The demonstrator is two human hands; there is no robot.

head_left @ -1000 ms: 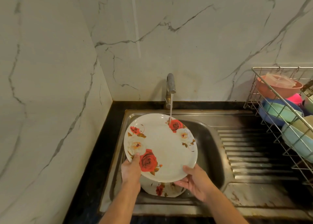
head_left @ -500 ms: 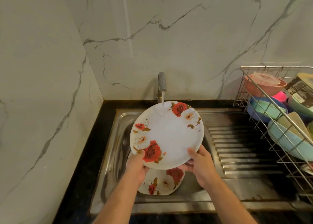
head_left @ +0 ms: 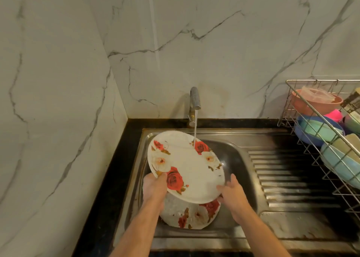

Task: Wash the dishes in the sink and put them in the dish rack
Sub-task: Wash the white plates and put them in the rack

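Note:
A white plate with red roses [head_left: 187,165] is held tilted over the steel sink [head_left: 233,159]. My left hand [head_left: 154,186] grips its near left rim, thumb on the face. My right hand [head_left: 232,193] holds the near right rim, thumb on top and fingers underneath. Water from the tap [head_left: 194,101] falls in a thin stream onto the plate's far edge by a red rose. A second rose plate [head_left: 191,215] lies in the basin under the first, partly hidden by it. The wire dish rack [head_left: 303,108] stands at the right.
The rack holds a pink bowl [head_left: 313,105], a blue bowl [head_left: 313,134], a light blue bowl [head_left: 339,163] and other items. A ribbed steel drainboard [head_left: 288,179] lies between basin and rack. Marble walls close in on the left and behind. A black counter [head_left: 115,169] borders the sink.
The plate has come down and left from its raised position, and now tilts more under the stream. Both hands kept hold of its near rim.

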